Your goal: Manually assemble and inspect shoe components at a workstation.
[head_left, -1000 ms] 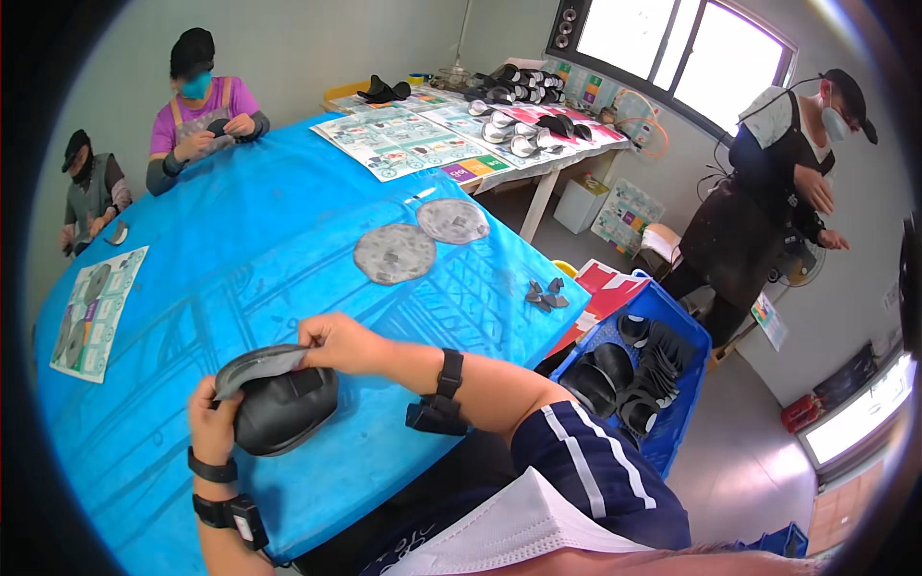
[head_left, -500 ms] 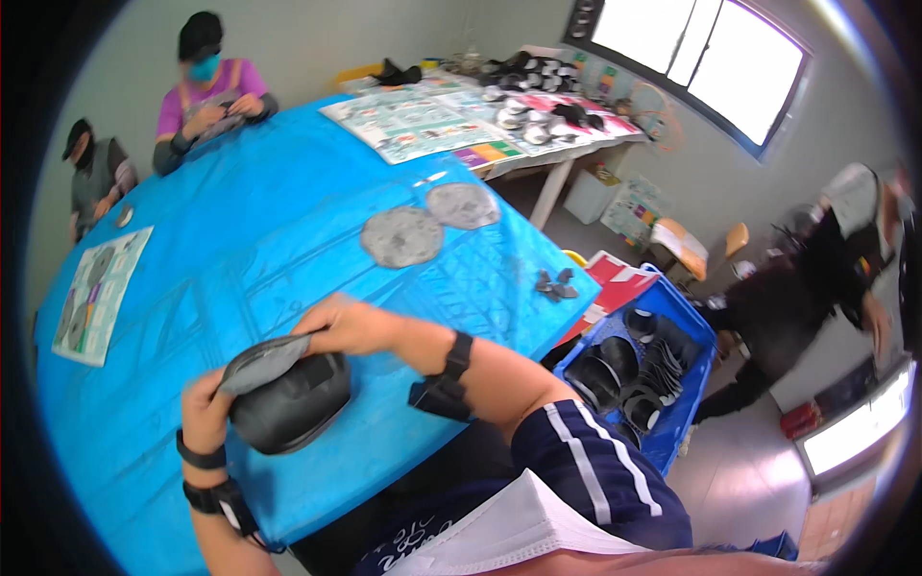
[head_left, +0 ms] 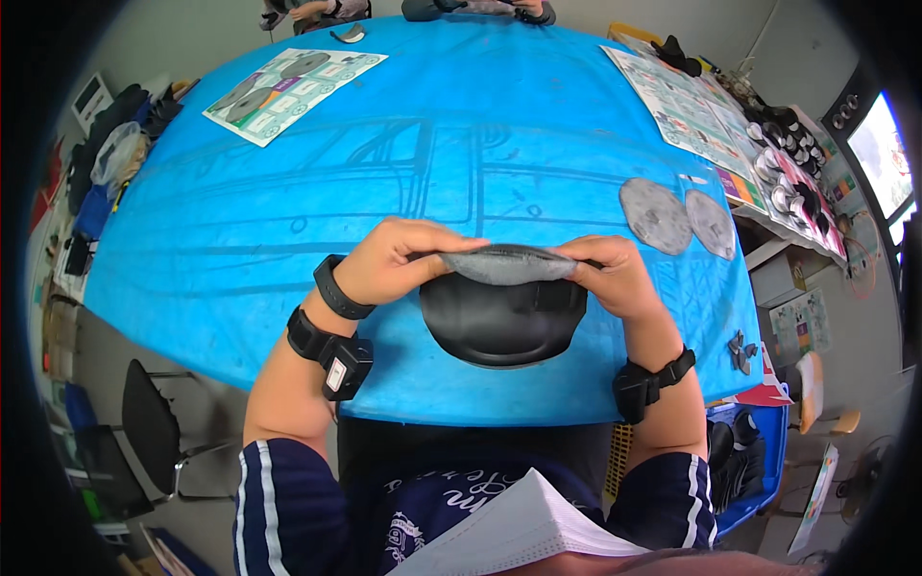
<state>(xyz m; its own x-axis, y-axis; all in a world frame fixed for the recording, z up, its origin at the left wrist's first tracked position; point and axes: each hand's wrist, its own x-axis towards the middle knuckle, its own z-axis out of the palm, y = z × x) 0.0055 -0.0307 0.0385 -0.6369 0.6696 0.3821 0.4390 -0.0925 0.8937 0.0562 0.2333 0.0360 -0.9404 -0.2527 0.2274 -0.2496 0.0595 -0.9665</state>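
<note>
Just above the near edge of the blue-covered table [head_left: 403, 384] is a smooth black moulded piece [head_left: 499, 326], rounded at the bottom. A curved grey lip with a dark rim [head_left: 504, 267] runs along its top; I cannot tell the piece's exact kind. My left hand [head_left: 389, 261] is closed on the left end of the lip, thumb below and fingers above. On the other side my right hand [head_left: 615, 274] pinches the right end the same way. The side facing away from me is hidden.
Two grey mottled discs [head_left: 656, 215] lie to the right, and small dark scraps [head_left: 740, 351] near the right corner. A printed sheet [head_left: 293, 91] rests at far left. A blue crate [head_left: 768, 461] of black pieces stands at lower right. Co-workers' hands [head_left: 309, 10] show at the far edge.
My view has swung left from the right side of the room. The black piece now faces me, its lip level between my hands, where it was tilted before. Both hands still grip it.
</note>
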